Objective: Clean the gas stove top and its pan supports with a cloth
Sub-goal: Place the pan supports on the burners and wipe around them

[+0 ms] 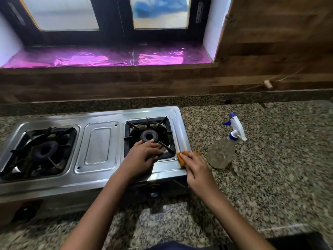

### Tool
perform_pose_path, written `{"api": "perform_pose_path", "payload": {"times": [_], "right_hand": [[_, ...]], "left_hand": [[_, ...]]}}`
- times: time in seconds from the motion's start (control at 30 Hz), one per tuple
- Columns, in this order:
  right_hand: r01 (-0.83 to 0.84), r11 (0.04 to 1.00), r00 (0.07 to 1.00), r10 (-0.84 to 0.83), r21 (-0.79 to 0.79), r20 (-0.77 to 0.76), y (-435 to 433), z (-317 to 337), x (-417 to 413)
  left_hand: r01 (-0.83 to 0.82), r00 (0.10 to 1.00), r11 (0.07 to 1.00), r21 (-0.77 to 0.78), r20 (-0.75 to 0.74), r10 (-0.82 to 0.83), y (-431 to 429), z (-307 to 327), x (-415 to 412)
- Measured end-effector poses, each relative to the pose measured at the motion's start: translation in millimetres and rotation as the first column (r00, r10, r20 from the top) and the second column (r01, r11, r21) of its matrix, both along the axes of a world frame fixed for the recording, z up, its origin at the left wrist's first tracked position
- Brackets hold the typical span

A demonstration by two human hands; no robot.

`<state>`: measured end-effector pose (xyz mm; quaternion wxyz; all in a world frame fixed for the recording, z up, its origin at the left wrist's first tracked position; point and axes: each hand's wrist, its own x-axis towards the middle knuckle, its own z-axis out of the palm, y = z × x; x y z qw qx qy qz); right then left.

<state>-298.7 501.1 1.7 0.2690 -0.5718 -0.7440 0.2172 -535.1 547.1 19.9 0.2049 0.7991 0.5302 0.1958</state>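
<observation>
**Granite bench, steel stove, cloth at its right front corner**

Speckled granite forms the bench [270, 159], and the gas stove top [97, 147] sits on it toward the left, a two-burner steel unit with a raised panel between the burners. The orange cloth [181, 159] lies on the steel at the stove's right front corner, just outside the right pan support [166, 131]. The right hand [196, 168] covers most of it. Its grip is on the cloth, fingers curved over the bunched fabric and pressing it down onto the metal.

The left hand [144, 156] lies over the front part of the right pan support, its thumb up against the right burner [149, 135] and its fingers reaching across the black bars. Whether that grip closes round a bar or only rests on top cannot be told.

The left pan support [23, 152] sits in place round the left burner [44, 150], well apart from both hands. A control knob [154, 189] shows on the stove's front face, below and between the wrists.

A clear spray bottle [220, 154] with a white and blue trigger head stands on the bench just right of the stove, near the right hand but apart from it. Behind the stove a dark wood-panelled wall [270, 42] rises to a window sill [90, 58] lined with shiny pink foil, under a dark-framed window.
</observation>
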Motion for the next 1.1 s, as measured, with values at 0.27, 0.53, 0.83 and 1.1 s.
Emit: {"api": "perform_pose_path", "payload": {"times": [0.27,0.53,0.83,1.1], "right_hand": [[0.041,0.995,0.999,-0.038,-0.089,0.033,95,13,-21],[0.026,0.999,0.99,-0.022,-0.033,0.138,38,10,-13],[0.013,0.999,0.992,-0.009,-0.033,0.126,4,17,0],[0.016,0.997,0.989,-0.006,-0.072,0.147,26,21,-6]], "left_hand": [[0.021,1.0,1.0,-0.01,0.001,-0.021,-3,5,-1],[0.028,0.999,1.0,0.004,0.037,-0.028,-3,-1,-4],[0.006,0.999,0.999,0.037,0.049,-0.008,-4,-2,0],[-0.025,0.999,1.0,-0.006,0.037,0.025,-10,3,2]]}}
